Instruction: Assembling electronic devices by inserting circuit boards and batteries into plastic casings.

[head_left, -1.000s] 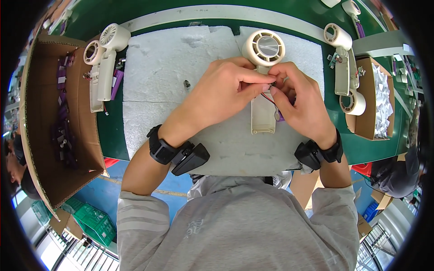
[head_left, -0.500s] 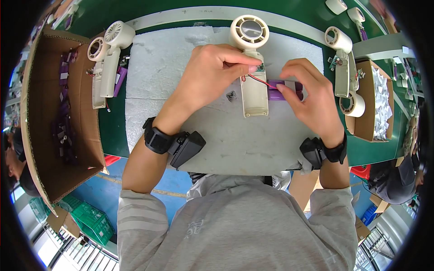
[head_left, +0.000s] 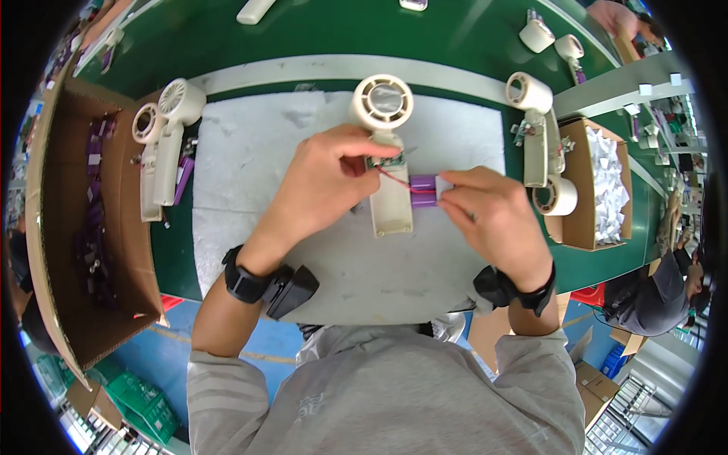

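Observation:
A cream handheld fan (head_left: 393, 216) lies with its handle shell uncovered and its round head at the far end. My left hand (head_left: 322, 178) is closed around the upper handle, index finger across the neck and thumb at the left edge. Between these fingers shows a small green circuit board (head_left: 388, 161). Red wire (head_left: 396, 180) runs from the board to a purple battery pack (head_left: 422, 189) just right of the handle. My right hand (head_left: 497, 216) pinches the pack's right end, at its whitish label. What lies under the fingertips is hidden.
A white foam mat (head_left: 250, 167) lies under the work on the green table. At left stand more fan parts (head_left: 168, 163) and a cardboard box (head_left: 57, 227) with purple packs. At right are fan parts (head_left: 535, 148) and a box (head_left: 578, 189) of white pieces.
My right hand has left the red wire and now pinches the battery pack. My left hand has shifted its fingers around the board. The whole view has tilted, showing more of the far table.

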Demonstrator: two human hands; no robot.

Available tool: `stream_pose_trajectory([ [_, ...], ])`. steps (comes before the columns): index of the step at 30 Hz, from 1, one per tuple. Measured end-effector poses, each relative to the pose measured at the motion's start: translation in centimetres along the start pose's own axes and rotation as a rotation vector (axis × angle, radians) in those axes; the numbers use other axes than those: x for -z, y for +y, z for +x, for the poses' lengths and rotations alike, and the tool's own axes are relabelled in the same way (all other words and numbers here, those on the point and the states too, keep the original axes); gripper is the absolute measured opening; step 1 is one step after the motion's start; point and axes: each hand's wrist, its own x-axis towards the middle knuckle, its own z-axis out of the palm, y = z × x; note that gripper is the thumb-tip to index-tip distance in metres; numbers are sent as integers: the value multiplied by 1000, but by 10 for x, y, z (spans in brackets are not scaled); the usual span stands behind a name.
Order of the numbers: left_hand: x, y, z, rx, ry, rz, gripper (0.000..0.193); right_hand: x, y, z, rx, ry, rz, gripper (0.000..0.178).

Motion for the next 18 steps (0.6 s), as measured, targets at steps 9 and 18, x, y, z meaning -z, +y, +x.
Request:
stream_pose_trajectory([
  [9,-4,2,3,-3,46,-8,33,0,-1,4,-48,-46,-84,10],
  [18,2,4,3,55,-17,37,36,2,-4,2,-32,-43,-62,9],
])
